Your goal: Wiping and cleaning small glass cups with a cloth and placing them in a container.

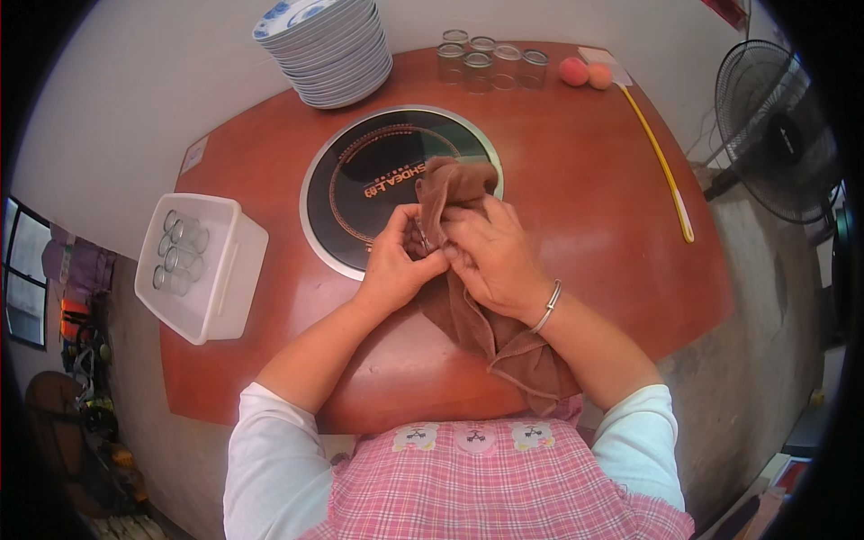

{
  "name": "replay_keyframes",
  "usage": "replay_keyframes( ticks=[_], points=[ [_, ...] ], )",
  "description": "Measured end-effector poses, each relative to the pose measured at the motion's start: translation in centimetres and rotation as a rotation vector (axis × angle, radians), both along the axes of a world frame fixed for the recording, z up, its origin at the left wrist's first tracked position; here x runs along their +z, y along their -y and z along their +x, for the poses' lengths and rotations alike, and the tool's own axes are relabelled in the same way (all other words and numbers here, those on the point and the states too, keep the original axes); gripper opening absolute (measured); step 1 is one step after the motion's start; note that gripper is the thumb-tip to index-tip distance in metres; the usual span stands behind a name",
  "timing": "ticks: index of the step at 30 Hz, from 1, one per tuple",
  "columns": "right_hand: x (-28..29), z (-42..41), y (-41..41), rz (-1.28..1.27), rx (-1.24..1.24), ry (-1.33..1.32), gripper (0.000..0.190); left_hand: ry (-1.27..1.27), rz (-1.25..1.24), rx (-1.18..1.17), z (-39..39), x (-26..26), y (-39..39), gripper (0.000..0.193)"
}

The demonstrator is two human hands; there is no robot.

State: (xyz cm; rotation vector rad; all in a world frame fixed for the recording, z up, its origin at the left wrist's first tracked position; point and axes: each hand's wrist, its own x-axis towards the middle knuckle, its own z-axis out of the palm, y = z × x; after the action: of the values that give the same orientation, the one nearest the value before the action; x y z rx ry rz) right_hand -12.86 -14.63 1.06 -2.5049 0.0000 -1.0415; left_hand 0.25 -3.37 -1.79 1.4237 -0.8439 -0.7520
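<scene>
My left hand [397, 264] grips a small clear glass [421, 236], of which only a sliver shows between the fingers and a brown cloth [455, 179]. My right hand [498, 253] holds that cloth bunched against the glass, with its fingers partly hidden in the folds. The cloth's loose end hangs below my right wrist towards the table's front edge. Both hands meet over the near right part of a round black induction cooktop [364, 158] with a metal rim, set into the reddish wooden table [594, 196].
On the left, a white plastic tub [233, 297] holds several glasses [179, 246]. A tall stack of plates [337, 61] stands at the back. Several glasses [478, 74], two peaches [574, 71] and a yellow-handled fly swatter [651, 142] sit further right. An electric fan [776, 135] stands beyond the table.
</scene>
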Motion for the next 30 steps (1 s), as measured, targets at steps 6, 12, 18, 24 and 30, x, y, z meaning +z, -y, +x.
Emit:
replay_keyframes(
  ticks=[6,12,18,24,30],
  points=[
    [-1.1,0.8,1.5,0.321,0.098,0.033,0.02,0.356,-0.017,0.0,0.0,0.1,-0.1,0.056],
    [-0.9,0.3,2.5,1.048,0.278,-0.147,0.026,0.362,-0.143,-0.026,-0.4,0.0,-0.4,0.06],
    [-0.6,0.7,2.3,1.363,0.333,-0.142,0.026,0.724,-0.161,-0.015,-0.1,1.8,-0.7,0.059],
    [-1.7,-0.1,3.5,1.416,0.278,-0.107,0.025,0.327,-0.223,-0.154,-3.2,7.7,-2.2,0.07],
    [-3.0,1.2,3.3,1.275,0.368,-0.186,0.023,-0.006,-0.308,-0.361,-3.5,8.1,-0.5,0.07]
  ],
)
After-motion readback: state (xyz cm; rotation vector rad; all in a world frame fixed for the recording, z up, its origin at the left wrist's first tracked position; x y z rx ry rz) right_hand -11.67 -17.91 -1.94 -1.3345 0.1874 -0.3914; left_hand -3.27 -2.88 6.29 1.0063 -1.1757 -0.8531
